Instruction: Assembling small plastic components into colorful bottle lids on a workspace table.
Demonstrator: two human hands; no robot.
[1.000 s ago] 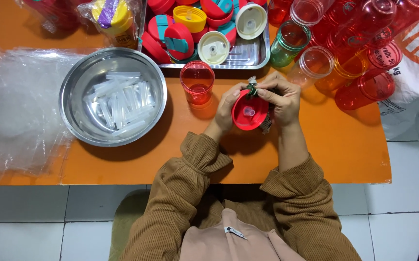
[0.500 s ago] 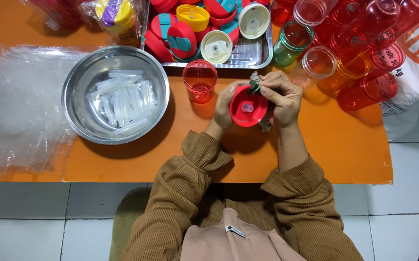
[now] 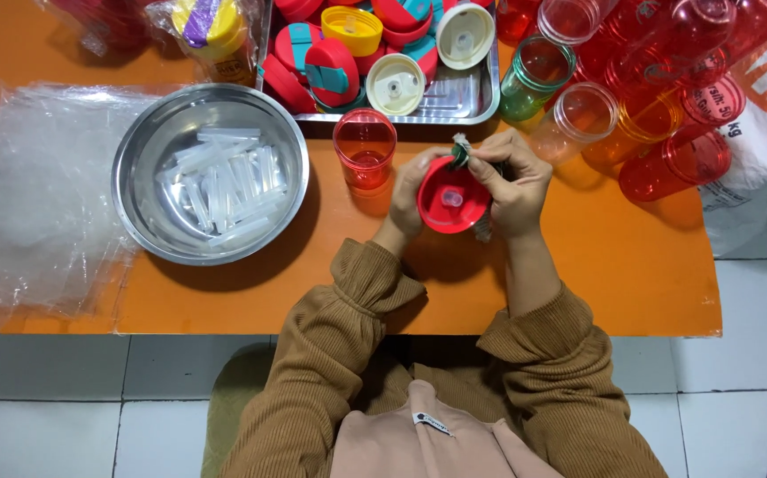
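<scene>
Bench (image 3: 578, 265): plain orange. Lid (image 3: 450, 196) held between the hands: red, with a small green piece (image 3: 460, 156) at its top edge. Cup (image 3: 364, 147) just left of the lid: clear red. Bowl (image 3: 144, 142) farther left of the lid: silver, holding clear, colourless tubes (image 3: 224, 181). Tray (image 3: 454, 97) above the lid: silver, carrying red, teal, yellow and cream lids. Sleeves (image 3: 339, 327): ribbed brown.
</scene>
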